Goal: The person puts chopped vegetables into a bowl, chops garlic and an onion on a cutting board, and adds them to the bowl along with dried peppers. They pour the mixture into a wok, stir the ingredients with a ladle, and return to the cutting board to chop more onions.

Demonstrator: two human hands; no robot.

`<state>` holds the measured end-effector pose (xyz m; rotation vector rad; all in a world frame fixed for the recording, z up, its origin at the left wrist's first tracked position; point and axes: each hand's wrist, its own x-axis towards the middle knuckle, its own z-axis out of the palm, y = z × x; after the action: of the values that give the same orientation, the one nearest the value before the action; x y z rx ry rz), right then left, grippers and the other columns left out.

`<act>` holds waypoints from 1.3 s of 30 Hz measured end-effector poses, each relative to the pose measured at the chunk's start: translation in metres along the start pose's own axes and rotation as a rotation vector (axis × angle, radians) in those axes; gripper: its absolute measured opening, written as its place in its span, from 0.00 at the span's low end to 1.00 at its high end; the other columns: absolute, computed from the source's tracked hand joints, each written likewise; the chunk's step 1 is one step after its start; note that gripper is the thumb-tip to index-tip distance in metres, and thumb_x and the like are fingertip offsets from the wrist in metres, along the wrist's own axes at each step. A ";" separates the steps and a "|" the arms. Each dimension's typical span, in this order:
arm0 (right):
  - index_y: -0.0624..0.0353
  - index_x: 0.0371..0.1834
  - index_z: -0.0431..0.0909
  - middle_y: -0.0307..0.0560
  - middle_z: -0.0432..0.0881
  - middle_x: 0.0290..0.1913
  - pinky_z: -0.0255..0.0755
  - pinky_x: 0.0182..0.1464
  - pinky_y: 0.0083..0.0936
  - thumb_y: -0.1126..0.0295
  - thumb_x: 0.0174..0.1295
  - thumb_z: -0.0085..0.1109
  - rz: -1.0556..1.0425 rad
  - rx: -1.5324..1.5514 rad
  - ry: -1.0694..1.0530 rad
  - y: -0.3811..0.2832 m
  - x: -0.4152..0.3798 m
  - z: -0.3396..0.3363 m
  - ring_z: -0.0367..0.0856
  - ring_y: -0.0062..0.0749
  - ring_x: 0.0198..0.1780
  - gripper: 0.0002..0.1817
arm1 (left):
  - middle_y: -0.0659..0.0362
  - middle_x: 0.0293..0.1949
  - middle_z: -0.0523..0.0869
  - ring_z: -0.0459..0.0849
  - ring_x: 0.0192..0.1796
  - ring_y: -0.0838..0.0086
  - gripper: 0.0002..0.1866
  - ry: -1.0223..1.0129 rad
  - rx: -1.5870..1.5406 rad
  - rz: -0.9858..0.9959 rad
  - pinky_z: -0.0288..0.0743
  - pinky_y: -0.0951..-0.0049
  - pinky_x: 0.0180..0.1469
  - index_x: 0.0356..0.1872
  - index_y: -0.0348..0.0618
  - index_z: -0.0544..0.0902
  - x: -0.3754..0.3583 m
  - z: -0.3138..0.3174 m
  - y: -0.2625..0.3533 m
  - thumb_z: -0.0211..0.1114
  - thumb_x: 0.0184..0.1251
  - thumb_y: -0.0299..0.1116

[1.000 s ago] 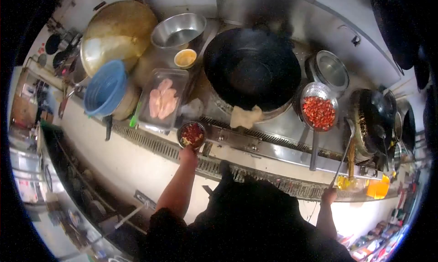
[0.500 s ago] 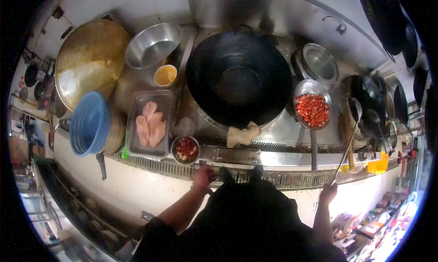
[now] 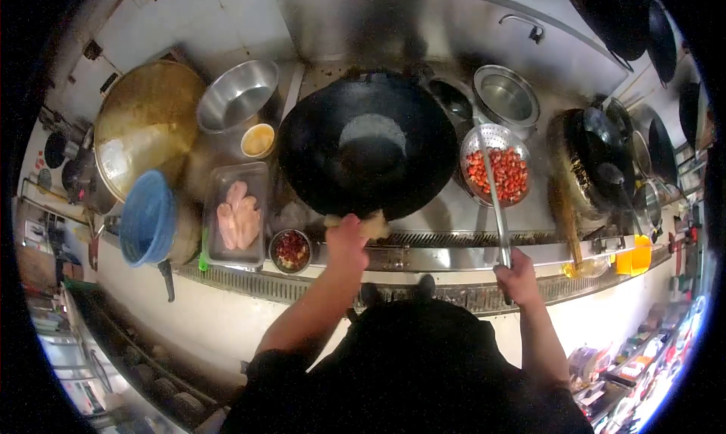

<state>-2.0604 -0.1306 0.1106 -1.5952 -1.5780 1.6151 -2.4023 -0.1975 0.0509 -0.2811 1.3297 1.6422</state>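
Observation:
My left hand (image 3: 348,246) is closed on a tan cloth (image 3: 372,226) at the near rim of the big black wok (image 3: 333,162). In my right hand (image 3: 518,278) is the long metal handle of a ladle (image 3: 451,99), whose dark bowl hangs just right of the wok's far side. Beneath the handle, a perforated strainer (image 3: 474,141) holds red pieces (image 3: 511,175). To the left of the cloth stand a small bowl of dried red chillies (image 3: 291,250) and a clear tray (image 3: 256,178) of raw pale meat (image 3: 239,217).
At the left are a large brass-coloured lid (image 3: 147,120), a blue basin (image 3: 145,218), a steel bowl (image 3: 238,94) and a small yellow-filled bowl (image 3: 258,141). A steel pot (image 3: 508,94) stands behind the strainer. Blackened woks (image 3: 605,158) sit at the right.
My left hand has moved forward from the counter edge and taken hold of the cloth. My right hand has brought the ladle from the right-hand woks to beside the big wok.

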 end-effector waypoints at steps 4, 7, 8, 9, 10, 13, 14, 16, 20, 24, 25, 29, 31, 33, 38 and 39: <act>0.65 0.42 0.72 0.40 0.73 0.21 0.65 0.21 0.24 0.76 0.56 0.60 -0.176 -0.304 -0.098 0.005 0.018 -0.004 0.71 0.22 0.19 0.12 | 0.58 0.27 0.78 0.77 0.29 0.69 0.04 0.114 0.021 0.031 0.67 0.62 0.28 0.31 0.41 0.76 -0.022 -0.014 0.027 0.59 0.59 0.29; 0.65 0.39 0.71 0.43 0.72 0.19 0.66 0.21 0.27 0.74 0.55 0.61 -0.165 -0.309 -0.108 -0.028 0.012 0.003 0.73 0.24 0.19 0.12 | 0.59 0.28 0.77 0.72 0.23 0.73 0.02 0.016 -0.035 -0.003 0.64 0.70 0.23 0.30 0.46 0.75 -0.007 -0.039 0.017 0.60 0.58 0.29; 0.65 0.38 0.71 0.43 0.73 0.19 0.66 0.21 0.28 0.74 0.54 0.62 -0.168 -0.337 -0.120 -0.032 0.012 0.002 0.73 0.25 0.19 0.12 | 0.59 0.28 0.77 0.72 0.23 0.73 0.02 0.013 -0.026 0.000 0.64 0.70 0.23 0.30 0.46 0.75 -0.003 -0.041 0.011 0.60 0.58 0.29; 0.65 0.38 0.71 0.46 0.73 0.19 0.66 0.22 0.30 0.73 0.54 0.62 -0.217 -0.390 -0.117 -0.026 0.015 0.000 0.73 0.27 0.19 0.12 | 0.60 0.28 0.76 0.72 0.23 0.73 0.02 0.057 -0.065 -0.010 0.63 0.71 0.23 0.30 0.46 0.75 0.003 -0.044 0.006 0.60 0.58 0.28; 0.65 0.38 0.71 0.46 0.73 0.19 0.66 0.22 0.30 0.73 0.54 0.62 -0.214 -0.383 -0.115 -0.026 0.013 -0.002 0.73 0.27 0.19 0.12 | 0.61 0.28 0.76 0.71 0.23 0.73 0.02 0.103 -0.105 -0.021 0.63 0.73 0.22 0.30 0.47 0.75 0.000 -0.042 0.005 0.59 0.57 0.28; 0.65 0.38 0.71 0.52 0.75 0.19 0.70 0.26 0.35 0.73 0.52 0.63 -0.180 -0.413 -0.124 -0.029 0.018 -0.008 0.77 0.41 0.21 0.14 | 0.62 0.29 0.76 0.70 0.23 0.74 0.04 0.241 -0.090 0.071 0.63 0.72 0.23 0.32 0.48 0.75 -0.011 -0.023 -0.009 0.60 0.57 0.27; 0.65 0.38 0.71 0.56 0.76 0.22 0.71 0.30 0.40 0.72 0.52 0.63 -0.234 -0.477 -0.104 -0.023 0.020 -0.011 0.78 0.49 0.25 0.15 | 0.62 0.29 0.76 0.70 0.23 0.74 0.04 0.239 -0.085 0.072 0.63 0.72 0.23 0.32 0.48 0.75 -0.020 -0.019 -0.010 0.60 0.57 0.27; 0.65 0.39 0.71 0.60 0.78 0.24 0.72 0.34 0.44 0.70 0.51 0.64 -0.286 -0.533 -0.081 -0.018 0.034 -0.013 0.80 0.57 0.30 0.16 | 0.62 0.33 0.78 0.75 0.29 0.74 0.09 0.216 0.027 0.172 0.70 0.71 0.31 0.39 0.44 0.76 -0.028 -0.011 -0.008 0.60 0.57 0.25; 0.66 0.41 0.70 0.66 0.79 0.34 0.73 0.42 0.50 0.66 0.52 0.63 -0.381 -0.779 -0.082 -0.009 0.052 -0.013 0.78 0.64 0.41 0.18 | 0.60 0.40 0.80 0.78 0.38 0.72 0.14 0.150 0.148 0.399 0.74 0.72 0.43 0.46 0.38 0.75 -0.037 -0.026 -0.005 0.58 0.57 0.21; 0.68 0.45 0.69 0.66 0.79 0.37 0.74 0.45 0.50 0.67 0.52 0.62 -0.363 -0.883 -0.121 -0.006 0.063 -0.004 0.79 0.63 0.42 0.21 | 0.57 0.44 0.81 0.79 0.43 0.70 0.16 0.030 0.382 0.672 0.73 0.72 0.49 0.48 0.34 0.74 -0.053 -0.025 0.014 0.55 0.57 0.18; 0.68 0.45 0.69 0.66 0.79 0.37 0.74 0.45 0.50 0.67 0.52 0.62 -0.359 -0.880 -0.119 0.001 0.064 -0.003 0.79 0.63 0.42 0.21 | 0.56 0.43 0.81 0.80 0.43 0.70 0.16 0.018 0.482 0.742 0.73 0.71 0.49 0.48 0.34 0.74 -0.055 -0.024 0.017 0.55 0.57 0.18; 0.72 0.49 0.68 0.67 0.80 0.36 0.75 0.44 0.49 0.67 0.54 0.60 -0.317 -0.887 -0.111 0.028 0.060 0.004 0.79 0.63 0.42 0.23 | 0.52 0.42 0.82 0.81 0.45 0.66 0.19 0.008 0.811 0.901 0.73 0.69 0.50 0.50 0.33 0.73 -0.081 -0.005 0.023 0.58 0.55 0.21; 0.74 0.54 0.65 0.70 0.80 0.34 0.74 0.44 0.49 0.67 0.56 0.58 -0.278 -0.877 -0.147 0.033 0.054 0.005 0.79 0.65 0.41 0.27 | 0.50 0.42 0.83 0.82 0.45 0.62 0.21 -0.017 0.877 0.944 0.74 0.67 0.49 0.52 0.33 0.72 -0.082 -0.003 0.019 0.59 0.55 0.22; 0.74 0.54 0.65 0.71 0.80 0.34 0.74 0.44 0.50 0.66 0.56 0.57 -0.231 -0.833 -0.143 0.036 0.051 0.009 0.79 0.65 0.41 0.27 | 0.47 0.43 0.83 0.83 0.45 0.58 0.23 -0.031 0.942 0.988 0.75 0.66 0.49 0.53 0.33 0.72 -0.086 0.001 0.015 0.60 0.54 0.23; 0.74 0.51 0.64 0.74 0.79 0.32 0.73 0.43 0.52 0.65 0.56 0.57 -0.167 -0.674 -0.102 0.053 0.046 0.015 0.79 0.67 0.39 0.25 | 0.40 0.42 0.83 0.83 0.43 0.43 0.28 -0.002 1.204 0.945 0.77 0.58 0.44 0.56 0.32 0.70 -0.116 0.025 0.016 0.64 0.51 0.28; 0.73 0.50 0.64 0.73 0.79 0.32 0.74 0.42 0.52 0.64 0.56 0.57 -0.186 -0.672 -0.100 0.059 0.047 0.015 0.79 0.67 0.39 0.25 | 0.40 0.42 0.83 0.83 0.43 0.43 0.28 -0.007 1.212 0.945 0.77 0.58 0.44 0.56 0.32 0.70 -0.114 0.025 0.016 0.64 0.51 0.28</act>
<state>-2.0623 -0.1151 0.0356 -1.6016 -2.4155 1.1358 -2.3477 -0.2353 0.1477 1.2168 2.3598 1.1448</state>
